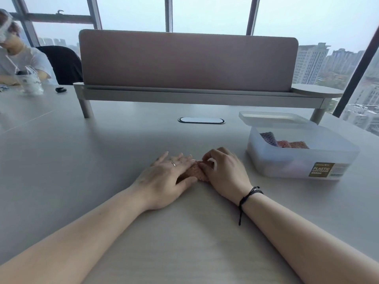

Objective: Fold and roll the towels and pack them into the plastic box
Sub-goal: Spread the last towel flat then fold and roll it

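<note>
A small pink towel [196,171] lies rolled up on the table, mostly hidden under both hands. My left hand [166,179] presses on its left part with fingers spread over it. My right hand [223,171] curls over its right end, fingertips pinching the cloth. To the right stands the translucent plastic box [303,160], open, with a purple towel roll [268,138] and two reddish rolls [295,144] inside at its far side.
The box's lid [272,118] leans behind the box. A pink desk divider [187,62] on a raised shelf crosses the far table. An oval cable port [201,120] sits mid-table. Another person [18,58] sits far left with a white cup [30,83].
</note>
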